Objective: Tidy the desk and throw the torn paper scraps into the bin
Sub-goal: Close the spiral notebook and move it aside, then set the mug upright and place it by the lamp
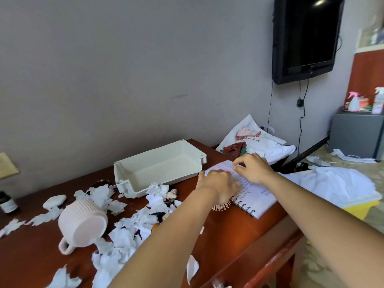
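Step in hand: tidying, notebook first. The scraps are not yet dealt with.

Both hands are on the open spiral notebook [255, 196] at the right end of the worktop [239, 242].
- Left hand [218, 183]: fingers spread, lying flat on the near page, gripping nothing. The picture is smeared here.
- Right hand [253, 167]: fingers bent, thumb and forefinger close together at the far page edge. It may be pinching a leaf; I cannot tell from this view.
- Bristles of a hairbrush [222, 207] show from under the left wrist, just beside the notebook's spiral.

Paper scraps [128, 231]: a loose litter across the middle and left of the worktop, around a pink mug [83, 223] lying on its side and up against the front of a white tray [158, 169]. Bin: not in view.

Judgement: the task is at an early stage. The next move probably calls for closing the notebook and setting it aside, which frees both hands. The scraps are light and scattered, so they should be swept into one heap before lifting, or pieces may slip off the front edge.
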### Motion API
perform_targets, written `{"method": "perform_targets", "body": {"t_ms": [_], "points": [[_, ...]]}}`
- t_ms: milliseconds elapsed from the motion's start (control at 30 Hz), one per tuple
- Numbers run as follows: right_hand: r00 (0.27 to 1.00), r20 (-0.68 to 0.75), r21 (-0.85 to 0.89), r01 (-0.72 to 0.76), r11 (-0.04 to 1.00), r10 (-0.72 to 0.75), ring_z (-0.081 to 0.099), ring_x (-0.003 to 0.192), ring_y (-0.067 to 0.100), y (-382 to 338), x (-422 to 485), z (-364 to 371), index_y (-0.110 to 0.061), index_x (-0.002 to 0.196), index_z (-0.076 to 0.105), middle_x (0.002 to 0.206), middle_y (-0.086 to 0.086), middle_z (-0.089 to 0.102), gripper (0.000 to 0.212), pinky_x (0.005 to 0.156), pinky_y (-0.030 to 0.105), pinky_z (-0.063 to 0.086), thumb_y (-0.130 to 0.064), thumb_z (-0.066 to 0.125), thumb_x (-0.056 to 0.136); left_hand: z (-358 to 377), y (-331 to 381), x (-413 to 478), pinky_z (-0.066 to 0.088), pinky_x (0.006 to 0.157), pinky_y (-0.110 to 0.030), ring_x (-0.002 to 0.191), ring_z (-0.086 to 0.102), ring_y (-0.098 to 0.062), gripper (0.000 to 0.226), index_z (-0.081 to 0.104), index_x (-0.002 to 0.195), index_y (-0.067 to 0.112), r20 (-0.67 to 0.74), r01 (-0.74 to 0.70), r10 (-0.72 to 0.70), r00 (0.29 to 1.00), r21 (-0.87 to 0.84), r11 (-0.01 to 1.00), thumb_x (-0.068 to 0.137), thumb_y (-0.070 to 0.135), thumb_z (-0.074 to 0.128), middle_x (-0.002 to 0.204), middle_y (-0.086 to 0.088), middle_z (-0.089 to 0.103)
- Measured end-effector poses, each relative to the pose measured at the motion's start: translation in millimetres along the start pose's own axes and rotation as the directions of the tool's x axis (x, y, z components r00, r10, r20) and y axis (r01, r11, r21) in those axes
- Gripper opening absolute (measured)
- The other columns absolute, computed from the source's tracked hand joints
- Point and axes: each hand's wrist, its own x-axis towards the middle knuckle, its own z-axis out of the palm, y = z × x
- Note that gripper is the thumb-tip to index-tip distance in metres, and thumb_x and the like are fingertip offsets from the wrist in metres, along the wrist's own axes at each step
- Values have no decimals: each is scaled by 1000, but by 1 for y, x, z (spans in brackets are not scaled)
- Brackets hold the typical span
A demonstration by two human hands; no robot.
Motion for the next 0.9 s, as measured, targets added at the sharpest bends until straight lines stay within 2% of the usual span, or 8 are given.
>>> {"method": "perform_targets", "body": {"t_ms": [100,233,300,400,500,667,767,900], "points": [[995,45,22,89,996,-90,55,114,25,-30,-9,-19,-25,106,70,118,2,67,21,95,36,45,-27,57,89,-17,-10,-27,28,104,-46,118,48,-29,34,55,103,12,-51,-27,28,998,29,999,98,37,32,119,-11,58],[966,145,91,203,975,-215,63,102,22,-82,-21,-35,-19,97,72,105,2,71,16,93,39,49,-23,60,87,-41,-38,-71,32,100,-43,123,46,-30,49,49,128,13,79,32,-35,996,42,999,99,47,27,130,-9,54],[946,171,72,267,961,-275,61,102,20,-111,-30,-39,-17,103,71,109,2,69,19,94,32,47,-23,61,88,-52,-53,-96,34,103,-42,128,44,-30,52,42,138,15,121,54,-60,991,56,997,100,46,27,138,-8,49],[906,219,55,359,932,-362,55,97,15,-158,-45,-38,-16,110,69,113,2,65,25,91,28,44,-25,59,89,-66,-82,-139,29,111,-39,138,33,-28,57,31,147,15,150,98,-107,983,70,993,100,47,28,153,-7,33],[863,297,53,413,909,-409,54,96,15,-203,-61,-30,-18,116,66,113,2,62,28,89,26,43,-26,56,91,-72,-111,-178,28,111,-37,139,32,-27,58,29,148,15,163,154,-166,973,85,984,100,47,27,155,-6,30],[780,396,43,512,858,-485,57,108,22,-270,-81,-9,-16,124,61,124,5,61,33,90,27,43,-25,53,93,-68,-163,-230,29,111,-37,138,34,-26,55,29,148,18,167,270,-271,948,28,962,100,46,31,153,-5,33],[741,433,60,544,837,-513,56,114,21,-303,-83,12,-15,127,58,130,3,58,36,92,26,41,-25,55,93,-56,-193,-254,37,106,-36,129,45,-26,50,33,145,17,202,335,-318,926,-52,941,100,40,35,146,-8,43],[741,428,35,559,829,-517,47,126,26,-339,-80,41,-17,132,52,141,8,47,44,103,35,41,-27,58,90,-36,-236,-267,41,99,-35,119,52,-24,53,46,137,14,249,432,-400,882,-90,897,98,48,35,136,-6,52]]}}
